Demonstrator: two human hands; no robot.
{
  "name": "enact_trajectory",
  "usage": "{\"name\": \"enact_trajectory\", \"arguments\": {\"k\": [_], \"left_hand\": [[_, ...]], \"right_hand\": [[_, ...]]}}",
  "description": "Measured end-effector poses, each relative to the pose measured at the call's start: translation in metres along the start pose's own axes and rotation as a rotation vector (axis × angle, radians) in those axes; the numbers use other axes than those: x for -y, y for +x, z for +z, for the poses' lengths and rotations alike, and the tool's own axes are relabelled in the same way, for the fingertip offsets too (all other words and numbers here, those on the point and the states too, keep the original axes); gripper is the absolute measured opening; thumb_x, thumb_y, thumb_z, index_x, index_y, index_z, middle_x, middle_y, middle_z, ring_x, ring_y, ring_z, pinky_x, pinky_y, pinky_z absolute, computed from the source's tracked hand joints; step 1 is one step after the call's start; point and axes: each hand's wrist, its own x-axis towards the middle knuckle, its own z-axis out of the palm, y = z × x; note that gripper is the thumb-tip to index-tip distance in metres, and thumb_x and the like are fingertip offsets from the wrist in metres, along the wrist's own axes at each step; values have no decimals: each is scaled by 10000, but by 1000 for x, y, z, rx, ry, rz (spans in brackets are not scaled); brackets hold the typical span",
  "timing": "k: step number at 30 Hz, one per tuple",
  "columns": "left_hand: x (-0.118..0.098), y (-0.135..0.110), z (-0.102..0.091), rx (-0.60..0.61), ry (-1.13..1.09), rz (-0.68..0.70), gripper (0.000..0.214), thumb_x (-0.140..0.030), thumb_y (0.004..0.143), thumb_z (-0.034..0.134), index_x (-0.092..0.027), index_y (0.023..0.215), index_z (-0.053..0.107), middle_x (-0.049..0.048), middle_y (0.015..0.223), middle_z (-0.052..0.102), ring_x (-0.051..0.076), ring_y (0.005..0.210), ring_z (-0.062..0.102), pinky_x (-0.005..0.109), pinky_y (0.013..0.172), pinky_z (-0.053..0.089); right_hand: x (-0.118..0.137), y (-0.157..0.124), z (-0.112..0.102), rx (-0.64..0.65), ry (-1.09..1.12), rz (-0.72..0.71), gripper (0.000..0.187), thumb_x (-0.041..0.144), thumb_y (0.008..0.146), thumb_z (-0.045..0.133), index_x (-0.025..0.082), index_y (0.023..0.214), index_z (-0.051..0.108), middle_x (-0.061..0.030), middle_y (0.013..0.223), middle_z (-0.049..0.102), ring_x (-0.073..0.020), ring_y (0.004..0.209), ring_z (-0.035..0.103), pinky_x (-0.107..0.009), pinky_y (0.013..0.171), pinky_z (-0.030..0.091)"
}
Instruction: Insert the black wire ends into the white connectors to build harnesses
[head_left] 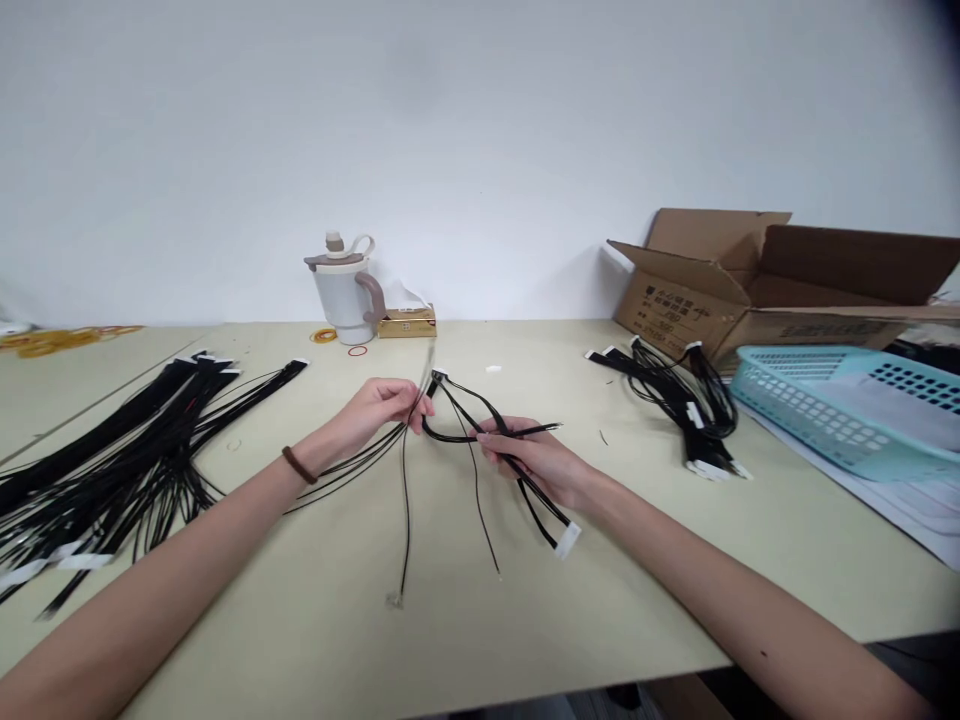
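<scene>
My left hand (379,403) pinches thin black wires (406,500) near the middle of the beige table (450,620); one wire hangs down toward a small clear plug at its end. My right hand (536,460) is closed on a looped black cable harness (480,415) with a white connector (568,539) at its near end. The two hands are a short way apart, and the cables run between them. A brown band sits on my left wrist.
A large spread of black cables (127,450) lies at the left. A smaller bundle (686,405) lies at the right, beside a light blue basket (840,410) and an open cardboard box (757,285). A lidded cup (346,295), a small box and rubber bands stand at the back.
</scene>
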Motion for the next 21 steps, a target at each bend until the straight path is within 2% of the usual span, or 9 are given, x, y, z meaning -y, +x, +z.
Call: {"name": "enact_trajectory", "arguments": {"k": [2, 4, 6, 8, 11, 14, 16, 21], "left_hand": [[-1, 1, -5, 80, 14, -95, 460, -525, 818, 420, -129, 677, 608, 90, 730, 648, 136, 569, 579, 305, 618, 468], [-1, 2, -5, 75, 133, -119, 448, -532, 798, 447, -130, 729, 634, 83, 727, 642, 155, 618, 589, 296, 610, 467], [1, 3, 0, 19, 316, -55, 374, -500, 755, 529, -146, 767, 649, 69, 787, 648, 164, 697, 588, 283, 637, 463], [3, 3, 8, -1, 465, 48, 335, -472, 755, 537, -168, 815, 663, 62, 880, 657, 174, 785, 584, 285, 705, 455], [5, 1, 23, 60, 524, 135, 345, -449, 815, 455, -185, 901, 660, 50, 944, 668, 178, 881, 578, 273, 792, 424], [2, -3, 35, 130, 505, 91, 381, -460, 843, 395, -184, 921, 646, 26, 916, 670, 162, 839, 579, 241, 742, 415], [1, -6, 40, 153, 529, 69, 405, -479, 844, 379, -173, 875, 644, 16, 828, 658, 145, 750, 562, 226, 668, 402], [2, -9, 41, 158, 576, 56, 446, -503, 830, 378, -147, 754, 636, -4, 621, 557, 107, 593, 455, 210, 556, 342]], "right_hand": [[1, -1, 0, 16, 4, -2, 348, 388, 640, 723, 168, 875, 592, 32, 626, 521, -55, 534, 391, -212, 473, 250], [2, -2, 1, 28, 4, -6, 348, 393, 642, 719, 162, 864, 584, 33, 622, 518, -53, 530, 382, -213, 470, 241], [3, -3, 2, 33, 1, -8, 344, 390, 649, 716, 158, 859, 575, 36, 615, 516, -52, 532, 387, -213, 477, 246], [4, -3, 3, 36, -4, -14, 342, 387, 653, 715, 161, 862, 568, 41, 614, 515, -48, 528, 388, -213, 484, 250], [3, -4, 2, 50, -23, -29, 347, 406, 662, 706, 173, 882, 574, 44, 613, 517, -45, 520, 378, -214, 483, 237], [2, -3, 2, 65, -35, -42, 342, 417, 675, 696, 176, 894, 593, 40, 615, 512, -52, 542, 389, -212, 487, 236], [2, -4, 3, 78, -23, -52, 339, 406, 674, 702, 172, 896, 598, 38, 620, 507, -56, 559, 403, -209, 493, 248], [6, -5, 4, 55, 40, -81, 373, 388, 653, 722, 169, 918, 577, 45, 607, 506, -52, 533, 389, -206, 473, 236]]}}
